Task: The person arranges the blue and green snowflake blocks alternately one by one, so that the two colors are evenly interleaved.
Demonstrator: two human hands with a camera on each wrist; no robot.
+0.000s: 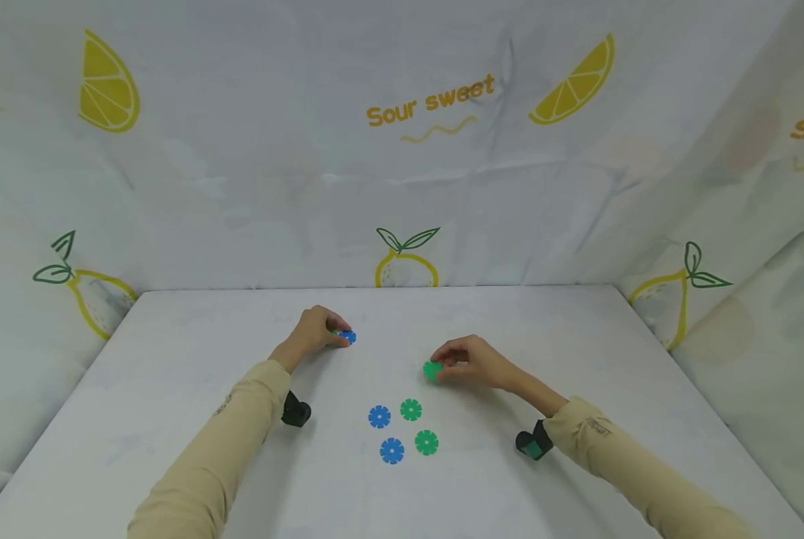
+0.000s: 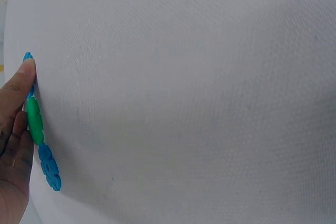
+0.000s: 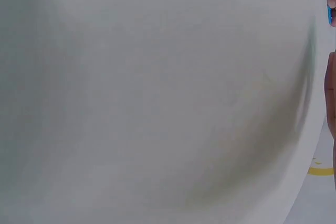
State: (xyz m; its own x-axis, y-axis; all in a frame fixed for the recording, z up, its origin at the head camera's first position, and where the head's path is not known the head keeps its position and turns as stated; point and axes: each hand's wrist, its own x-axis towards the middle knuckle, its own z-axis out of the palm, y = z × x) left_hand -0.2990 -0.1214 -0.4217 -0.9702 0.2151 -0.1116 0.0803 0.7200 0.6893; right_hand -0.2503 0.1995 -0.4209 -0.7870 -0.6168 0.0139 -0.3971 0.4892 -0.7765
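Observation:
My left hand point(image 1: 317, 329) pinches a joined row of notched plastic discs above the far left part of the table. In the left wrist view the row shows a blue disc point(image 2: 49, 167) at one end, a green disc point(image 2: 34, 120) in the middle and more blue under the thumb. To the right, my right hand point(image 1: 477, 362) pinches a single green notched disc point(image 1: 432, 370) between thumb and fingers. In the right wrist view just part of the right hand point(image 3: 330, 95) shows at the edge, and its disc cannot be made out.
Nearer me on the white table point(image 1: 173, 419) lie loose discs: a blue one point(image 1: 379, 416), another blue one point(image 1: 391, 451), a green one point(image 1: 411, 409) and another green one point(image 1: 426, 442). A lemon-print cloth point(image 1: 274, 187) hangs behind. Dark wrist cameras point(image 1: 296, 410) sit under both wrists.

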